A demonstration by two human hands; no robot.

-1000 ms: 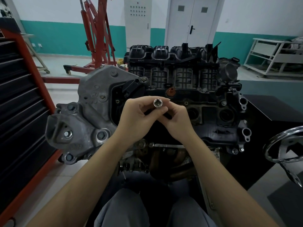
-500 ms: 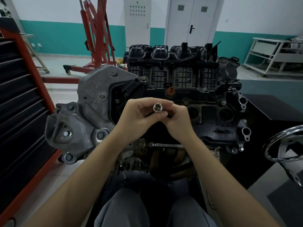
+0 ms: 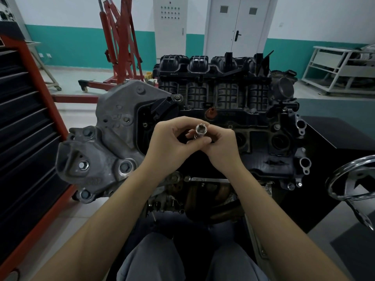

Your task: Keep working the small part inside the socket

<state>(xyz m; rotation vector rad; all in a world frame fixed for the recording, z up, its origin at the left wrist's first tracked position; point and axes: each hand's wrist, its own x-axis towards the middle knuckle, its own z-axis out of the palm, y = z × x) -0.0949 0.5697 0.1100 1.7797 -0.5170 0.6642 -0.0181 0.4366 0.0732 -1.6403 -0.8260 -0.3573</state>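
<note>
A small shiny metal socket [image 3: 201,129] with a hexagonal opening faces me, held between both hands above the engine [image 3: 223,110]. My left hand [image 3: 170,142] pinches it from the left with curled thumb and fingers. My right hand [image 3: 221,148] grips it from the right and below, fingers curled round its lower end. A second metal part sits just under the socket, mostly hidden by the fingers. Both hands hover over the engine's dark valve cover [image 3: 263,147].
A grey cast bracket [image 3: 105,147] bolts onto the engine's left end. A black tool cabinet with a red frame [image 3: 24,138] stands at left, a red engine hoist [image 3: 121,43] behind. A chrome handwheel [image 3: 353,179] is at right, a white rack [image 3: 341,69] far right.
The socket and both hands shifted slightly; the socket's open end has tilted a little more toward me. The grip of both hands stays the same.
</note>
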